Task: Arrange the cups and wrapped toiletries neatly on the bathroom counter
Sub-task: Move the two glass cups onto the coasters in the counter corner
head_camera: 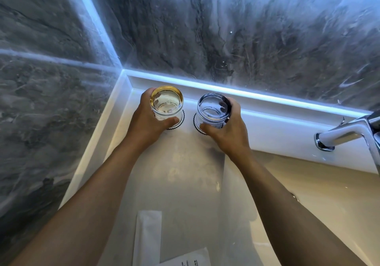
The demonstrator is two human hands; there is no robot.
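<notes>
While gripping two glasses, both hands are working at the counter (185, 162).
Left hand (148, 121) is holding the gold-rimmed glass (167, 103); right hand (226, 130) is holding the clear glass (212, 109).

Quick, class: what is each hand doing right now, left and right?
Left hand: fingers closed around the gold-rimmed glass.
Right hand: fingers closed around the clear glass.

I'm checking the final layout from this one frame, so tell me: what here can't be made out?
Head view only:
- Coasters: mostly covered by the gold-rimmed glass, clear glass and both hands; only scalloped edges show.
- Whether the glasses rest down or are lifted: left hand and right hand hide their bases.
- Wrapped packets: cut by the bottom edge; print too small.
- Faucet: cut by the right edge.
</notes>
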